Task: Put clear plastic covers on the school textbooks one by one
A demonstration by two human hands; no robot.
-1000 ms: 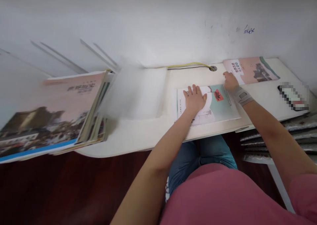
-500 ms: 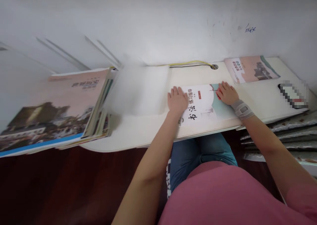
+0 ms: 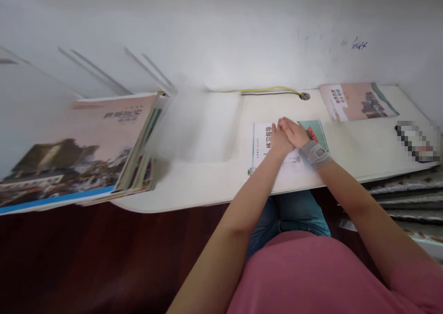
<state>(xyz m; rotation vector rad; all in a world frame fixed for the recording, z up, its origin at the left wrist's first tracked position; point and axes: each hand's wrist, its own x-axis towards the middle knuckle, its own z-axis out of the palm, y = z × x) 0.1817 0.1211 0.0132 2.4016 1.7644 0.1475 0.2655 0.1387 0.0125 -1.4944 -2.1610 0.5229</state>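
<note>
A calligraphy exercise book [image 3: 260, 141] with a white and green cover lies flat on the white desk, and both hands rest over its middle. My left hand [image 3: 281, 141] is laid on the cover with its fingers extended, partly under the other hand. Crossing over it, my right hand [image 3: 296, 133] has its fingers stretched out flat, touching the left fingers. A grey band [image 3: 316, 155] wraps the right wrist. The hands hide the middle of the cover; neither grasps anything.
Stacked history books [image 3: 114, 125] stand at the left. A thin history book [image 3: 360, 103] lies at the back right, near a phone-like object [image 3: 417, 141] that is pixelated. A yellow cable [image 3: 273, 89] runs along the wall into a desk hole [image 3: 304, 96]. A blurred whitish patch [image 3: 204, 125] covers the desk's left-middle.
My hands have come together from the two sides of the book to its middle, the right now overlapping the left. The view has shifted slightly.
</note>
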